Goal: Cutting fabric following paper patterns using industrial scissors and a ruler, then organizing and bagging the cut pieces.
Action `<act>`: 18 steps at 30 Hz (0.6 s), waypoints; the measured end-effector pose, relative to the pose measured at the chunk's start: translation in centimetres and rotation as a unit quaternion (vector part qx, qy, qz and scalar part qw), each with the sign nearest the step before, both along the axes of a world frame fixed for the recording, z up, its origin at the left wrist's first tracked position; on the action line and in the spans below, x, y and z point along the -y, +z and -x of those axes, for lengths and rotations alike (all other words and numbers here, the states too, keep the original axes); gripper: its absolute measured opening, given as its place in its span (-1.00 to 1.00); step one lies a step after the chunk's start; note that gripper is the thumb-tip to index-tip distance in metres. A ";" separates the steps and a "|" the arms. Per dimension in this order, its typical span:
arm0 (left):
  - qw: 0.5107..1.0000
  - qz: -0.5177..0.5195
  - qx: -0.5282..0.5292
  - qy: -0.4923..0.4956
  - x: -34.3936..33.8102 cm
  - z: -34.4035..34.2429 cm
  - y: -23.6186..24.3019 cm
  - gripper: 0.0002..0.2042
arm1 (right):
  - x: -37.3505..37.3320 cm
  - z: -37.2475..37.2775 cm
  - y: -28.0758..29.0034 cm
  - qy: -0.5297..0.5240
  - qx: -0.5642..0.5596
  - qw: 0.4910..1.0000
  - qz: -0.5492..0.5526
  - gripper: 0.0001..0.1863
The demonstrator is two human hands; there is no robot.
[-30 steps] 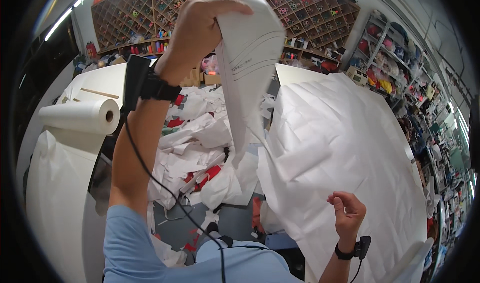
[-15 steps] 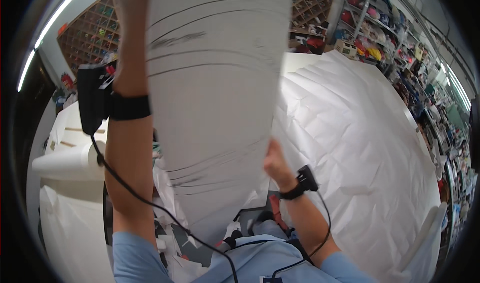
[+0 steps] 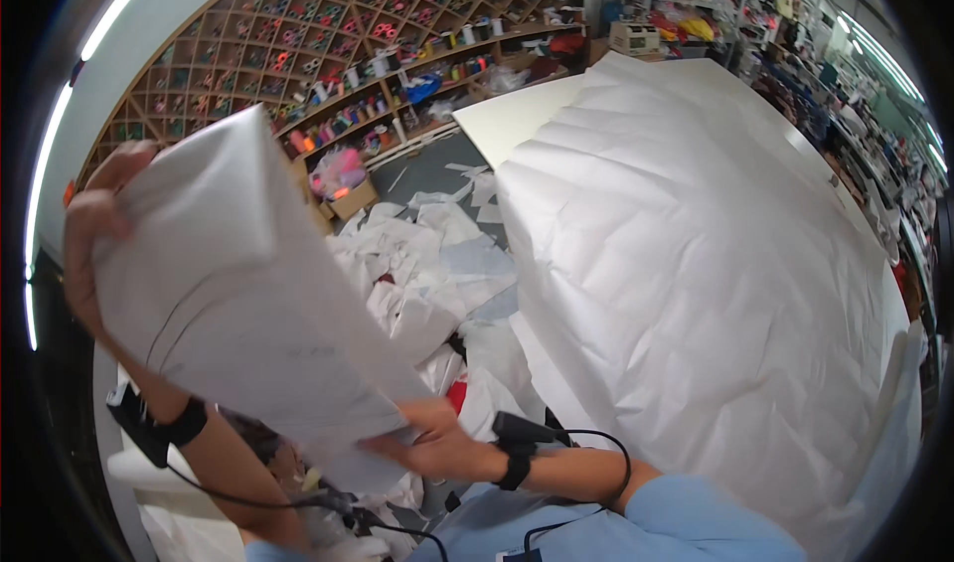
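A white paper sheet point(image 3: 229, 294) marked with dark curved lines hangs in the air before me, bent over at its top into a broad fold. At its upper left edge my left hand point(image 3: 104, 199) is closed on the sheet, slightly blurred. My right hand point(image 3: 432, 443) pinches the sheet's lower right corner, thumb on one side and fingers partly hidden on the other. Black bands with small boxes and cables sit on both my wrists.
To the right, a table is covered by a large crinkled white sheet point(image 3: 696, 254). White scraps point(image 3: 427, 274) lie heaped on the floor. Behind stands a lattice rack point(image 3: 328, 25) of thread spools, with a cardboard box point(image 3: 353, 199) below it. Crowded shelves line the far right.
The sheet, earlier stretched tall before me, has swung left and lower and is now folded over. My left hand has come down into view; my right hand has moved left and down.
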State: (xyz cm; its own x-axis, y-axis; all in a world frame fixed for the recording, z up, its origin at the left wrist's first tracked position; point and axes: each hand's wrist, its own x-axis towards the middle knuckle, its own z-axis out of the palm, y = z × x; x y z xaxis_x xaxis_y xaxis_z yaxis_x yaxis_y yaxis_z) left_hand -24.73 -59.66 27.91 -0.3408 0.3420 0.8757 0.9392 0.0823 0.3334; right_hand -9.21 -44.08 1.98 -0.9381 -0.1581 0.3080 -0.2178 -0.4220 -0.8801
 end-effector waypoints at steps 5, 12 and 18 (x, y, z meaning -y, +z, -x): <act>0.993 -0.021 0.026 -0.109 -0.3 3.5 0.6 -0.75 | -8.7 7.3 2.0 -0.492 -0.230 0.813 -0.209 -0.37; 0.948 0.047 0.048 -0.311 -8.8 9.2 5.6 -0.74 | -11.8 11.6 1.4 -0.123 -0.146 0.978 -0.089 -0.45; 0.995 -0.035 -0.055 -0.075 -17.6 19.6 0.8 -0.37 | -11.4 11.2 -4.3 -0.140 -0.045 0.980 -0.137 -0.79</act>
